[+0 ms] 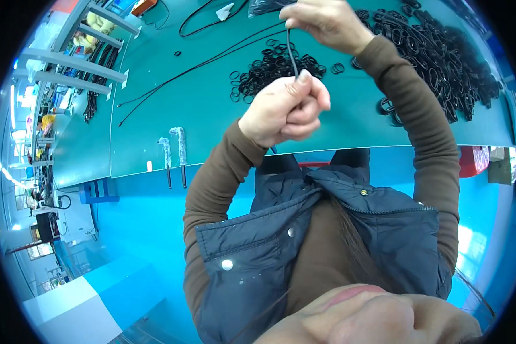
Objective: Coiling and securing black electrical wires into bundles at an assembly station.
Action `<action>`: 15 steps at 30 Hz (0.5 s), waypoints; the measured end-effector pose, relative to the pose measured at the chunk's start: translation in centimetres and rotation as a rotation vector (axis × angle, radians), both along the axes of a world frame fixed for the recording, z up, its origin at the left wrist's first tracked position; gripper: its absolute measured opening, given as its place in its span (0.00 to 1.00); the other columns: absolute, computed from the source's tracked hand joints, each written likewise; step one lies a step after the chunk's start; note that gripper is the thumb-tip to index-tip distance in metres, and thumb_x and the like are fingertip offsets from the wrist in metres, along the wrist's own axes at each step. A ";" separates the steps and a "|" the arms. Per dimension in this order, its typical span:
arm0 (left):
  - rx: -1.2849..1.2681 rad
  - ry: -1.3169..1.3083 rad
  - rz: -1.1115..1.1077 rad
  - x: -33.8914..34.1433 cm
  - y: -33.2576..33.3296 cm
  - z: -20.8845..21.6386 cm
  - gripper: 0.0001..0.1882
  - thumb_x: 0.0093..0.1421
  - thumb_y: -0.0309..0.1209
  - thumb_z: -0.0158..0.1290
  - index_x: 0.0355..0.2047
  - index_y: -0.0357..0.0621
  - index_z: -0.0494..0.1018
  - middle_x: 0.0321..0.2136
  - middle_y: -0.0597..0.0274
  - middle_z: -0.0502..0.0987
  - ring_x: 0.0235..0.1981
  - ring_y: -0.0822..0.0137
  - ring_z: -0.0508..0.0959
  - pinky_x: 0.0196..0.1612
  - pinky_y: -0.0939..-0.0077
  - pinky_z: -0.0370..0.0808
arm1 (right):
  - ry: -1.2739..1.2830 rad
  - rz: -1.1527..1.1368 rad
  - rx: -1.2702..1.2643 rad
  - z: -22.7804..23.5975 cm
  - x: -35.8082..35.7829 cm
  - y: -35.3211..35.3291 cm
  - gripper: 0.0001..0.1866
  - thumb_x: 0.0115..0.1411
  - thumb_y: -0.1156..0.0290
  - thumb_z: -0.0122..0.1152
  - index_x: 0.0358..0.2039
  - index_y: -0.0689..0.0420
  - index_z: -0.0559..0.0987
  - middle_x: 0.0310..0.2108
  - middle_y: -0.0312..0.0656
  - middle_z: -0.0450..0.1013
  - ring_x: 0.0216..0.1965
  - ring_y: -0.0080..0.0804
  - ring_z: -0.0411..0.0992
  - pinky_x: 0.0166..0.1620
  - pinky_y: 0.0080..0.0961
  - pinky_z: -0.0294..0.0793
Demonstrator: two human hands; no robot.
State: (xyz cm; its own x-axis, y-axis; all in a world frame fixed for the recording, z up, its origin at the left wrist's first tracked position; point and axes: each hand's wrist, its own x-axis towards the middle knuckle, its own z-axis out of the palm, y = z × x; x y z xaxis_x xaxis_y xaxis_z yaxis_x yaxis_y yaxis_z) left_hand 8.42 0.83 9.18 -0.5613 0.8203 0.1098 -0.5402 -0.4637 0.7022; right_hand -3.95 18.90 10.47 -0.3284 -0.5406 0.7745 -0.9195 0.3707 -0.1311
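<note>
Both hands, left hand (286,109) and right hand (327,23), are clenched on a thin black cord (292,54), unfinished, loose black rubber rings (430,51) heaped at two o'clock.

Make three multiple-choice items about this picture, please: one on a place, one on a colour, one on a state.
1. Where do the loose black rings lie?
A. on the table
B. on the floor
C. in a box

2. What colour is the table?
A. red
B. teal green
C. white

3. How is the black cord held?
A. by one hand only
B. lying free
C. between both hands

Answers:
1 A, the rings lie spread on the table top.
2 B, its bare surface is teal green.
3 C, the left hand grips its lower end and the right hand its upper end.
</note>
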 end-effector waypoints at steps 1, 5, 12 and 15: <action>0.070 0.025 -0.037 0.3 0.3 0.2 0.24 0.71 0.45 0.34 0.37 0.37 0.72 0.13 0.73 0.54 0.10 0.78 0.55 0.13 0.83 0.52 | 0.082 -0.004 0.074 -0.8 0.5 0.4 0.07 0.59 0.70 0.56 0.39 0.53 0.75 0.29 0.36 0.77 0.23 0.34 0.75 0.28 0.25 0.73; 0.315 0.501 0.584 -1.7 -0.6 4.7 0.25 0.71 0.44 0.33 0.45 0.35 0.71 0.19 0.66 0.66 0.17 0.70 0.68 0.20 0.81 0.67 | -0.136 -0.074 0.171 -6.0 3.5 2.8 0.06 0.59 0.73 0.57 0.37 0.57 0.74 0.27 0.36 0.75 0.20 0.33 0.72 0.26 0.26 0.70; -0.599 1.426 1.087 -7.9 -2.8 0.5 0.25 0.71 0.43 0.35 0.53 0.32 0.66 0.38 0.50 0.76 0.31 0.60 0.78 0.35 0.77 0.77 | -0.053 -0.032 0.280 3.1 8.6 2.5 0.03 0.57 0.73 0.59 0.31 0.57 0.75 0.24 0.37 0.74 0.19 0.31 0.70 0.24 0.26 0.69; -0.416 0.811 0.412 -5.5 -1.4 0.1 0.27 0.70 0.45 0.35 0.55 0.30 0.63 0.45 0.41 0.74 0.37 0.53 0.81 0.39 0.71 0.80 | 0.186 0.025 0.100 5.6 5.5 2.2 0.03 0.57 0.72 0.59 0.29 0.58 0.75 0.23 0.39 0.73 0.18 0.31 0.69 0.23 0.27 0.68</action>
State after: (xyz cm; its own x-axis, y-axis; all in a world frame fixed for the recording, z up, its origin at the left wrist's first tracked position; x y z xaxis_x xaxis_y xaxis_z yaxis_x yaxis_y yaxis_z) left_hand 2.96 -0.57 9.24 -0.6930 0.6391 0.3337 0.3214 -0.1405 0.9365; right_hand 1.50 21.14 16.10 -0.1701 -0.6239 0.7628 -0.9336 0.3497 0.0779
